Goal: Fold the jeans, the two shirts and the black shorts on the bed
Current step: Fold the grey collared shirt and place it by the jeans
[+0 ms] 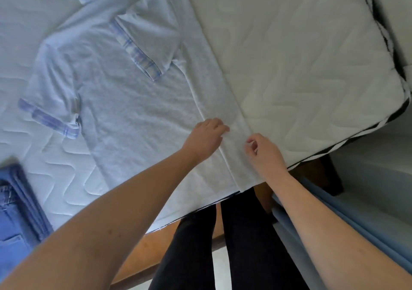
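Observation:
A pale blue polo shirt [124,102] with plaid collar and sleeve cuffs lies spread on the white quilted mattress [301,66], its right side folded inward. My left hand [206,139] rests on the folded strip near the hem, fingers bent down onto the cloth. My right hand [264,153] sits at the fold's outer edge, thumb and fingers curled and pinching the fabric. Folded blue jeans [13,213] lie at the left edge of the bed. The other shirt and the black shorts are out of view.
The mattress corner [401,102] with dark piping is at the right. Below the bed edge I see my legs in black trousers [240,245], a wooden bed frame [138,260] and a blue curtain or sheet [323,218] hanging at the right.

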{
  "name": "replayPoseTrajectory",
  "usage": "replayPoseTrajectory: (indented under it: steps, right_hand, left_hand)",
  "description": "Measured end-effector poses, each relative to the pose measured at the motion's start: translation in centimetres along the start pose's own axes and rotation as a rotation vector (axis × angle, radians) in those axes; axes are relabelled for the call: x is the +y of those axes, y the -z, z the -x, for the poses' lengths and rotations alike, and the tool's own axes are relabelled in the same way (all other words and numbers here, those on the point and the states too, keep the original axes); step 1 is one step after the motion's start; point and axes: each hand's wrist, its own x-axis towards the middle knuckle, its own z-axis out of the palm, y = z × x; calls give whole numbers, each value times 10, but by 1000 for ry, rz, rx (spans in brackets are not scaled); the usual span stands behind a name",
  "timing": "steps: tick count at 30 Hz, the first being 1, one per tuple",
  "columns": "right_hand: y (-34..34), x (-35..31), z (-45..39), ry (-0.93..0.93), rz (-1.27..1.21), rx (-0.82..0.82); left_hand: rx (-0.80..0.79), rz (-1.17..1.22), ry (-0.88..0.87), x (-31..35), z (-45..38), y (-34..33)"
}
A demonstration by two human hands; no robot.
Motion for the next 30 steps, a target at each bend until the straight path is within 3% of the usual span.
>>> replayPoseTrajectory:
  steps: [6,13,20,23,26,30]
  right_hand:
    - [-21,-77,-46,250,50,18]
    - [-57,-168,-74,294,-83,-114]
    - [-105,-259,-101,374,-61,-297]
    - [-125,-294,-108,293,-212,-365]
    - [-142,-329,-115,233,-305,-453]
    - [-163,-364,-138,208,-335,-487]
  left_hand:
    - [171,316,377,-33,20,28]
    - [483,547,730,-107,63,61]
    - [836,544,982,-187,123,93]
    - [968,539,1118,-219,145,109]
    - [995,516,1209,-252,158,118]
    - [947,388,1182,-282,162,128]
